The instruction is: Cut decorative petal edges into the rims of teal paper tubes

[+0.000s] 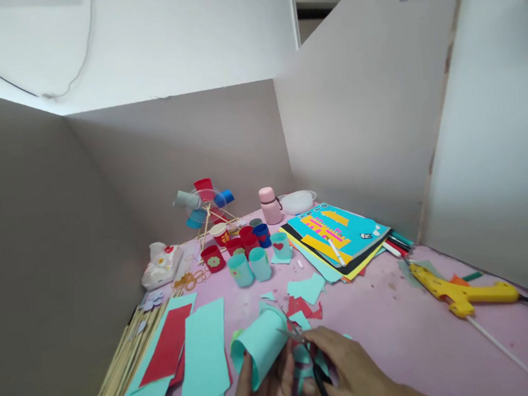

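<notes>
A light turquoise paper tube (263,341) lies tilted in my left hand (267,392), thumb at its open near end and fingers under it. My right hand (353,369) grips black-handled scissors (320,375). The scissor blades are parted at the right end of the tube, with one blade over its edge. Turquoise scraps (306,288) and red scraps (304,307) lie just behind and beneath the hands. Turquoise paper strips (204,357) and a red strip (168,342) rest to the left.
Small paper cups (241,269) stand behind the hands, with a stick-and-cup wheel (206,204) and a pink bottle (270,206) farther back. Coloured sheets and a pad (341,231) lie right of centre. A yellow glue gun (466,295) is at the right, wooden sticks (122,370) at the left.
</notes>
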### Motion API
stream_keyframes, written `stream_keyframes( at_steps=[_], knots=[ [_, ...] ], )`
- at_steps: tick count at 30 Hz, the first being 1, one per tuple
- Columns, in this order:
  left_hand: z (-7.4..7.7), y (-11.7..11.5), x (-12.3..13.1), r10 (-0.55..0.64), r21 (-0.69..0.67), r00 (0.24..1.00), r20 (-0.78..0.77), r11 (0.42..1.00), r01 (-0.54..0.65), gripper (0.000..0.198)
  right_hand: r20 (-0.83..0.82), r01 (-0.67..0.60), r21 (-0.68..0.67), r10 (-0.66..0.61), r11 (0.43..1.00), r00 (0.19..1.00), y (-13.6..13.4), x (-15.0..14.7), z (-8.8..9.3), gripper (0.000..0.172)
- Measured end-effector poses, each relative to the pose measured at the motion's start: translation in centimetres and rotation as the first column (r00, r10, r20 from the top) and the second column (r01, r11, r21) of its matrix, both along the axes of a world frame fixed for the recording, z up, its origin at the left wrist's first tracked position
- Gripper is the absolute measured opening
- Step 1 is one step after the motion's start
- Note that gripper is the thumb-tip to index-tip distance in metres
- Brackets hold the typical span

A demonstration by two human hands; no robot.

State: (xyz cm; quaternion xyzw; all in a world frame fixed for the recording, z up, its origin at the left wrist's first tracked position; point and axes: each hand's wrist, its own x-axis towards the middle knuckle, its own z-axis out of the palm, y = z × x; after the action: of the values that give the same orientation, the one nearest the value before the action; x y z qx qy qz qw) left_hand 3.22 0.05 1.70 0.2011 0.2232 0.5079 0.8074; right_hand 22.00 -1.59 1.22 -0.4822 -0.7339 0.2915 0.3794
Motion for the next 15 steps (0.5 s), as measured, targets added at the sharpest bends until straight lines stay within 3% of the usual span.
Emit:
stream_keyframes(
  at_steps=[6, 15],
  knots=[
    [0.3, -0.8, 0.5, -0.09, 0.015, 0.992, 0.094, 0.996, 0.089, 0.029, 0.166, 0.071, 0.007, -0.071, 0.997, 0.984, -0.1, -0.7, 0.0, 0.046],
    [0.7, -2.0, 2.1, -0.163, -0.047, 0.95, 0.266, 0.982, 0.182, 0.043, 0.1, 0.088, -0.039, -0.084, 0.995, 0.991, -0.4, -1.1, 0.1, 0.053]
  ],
)
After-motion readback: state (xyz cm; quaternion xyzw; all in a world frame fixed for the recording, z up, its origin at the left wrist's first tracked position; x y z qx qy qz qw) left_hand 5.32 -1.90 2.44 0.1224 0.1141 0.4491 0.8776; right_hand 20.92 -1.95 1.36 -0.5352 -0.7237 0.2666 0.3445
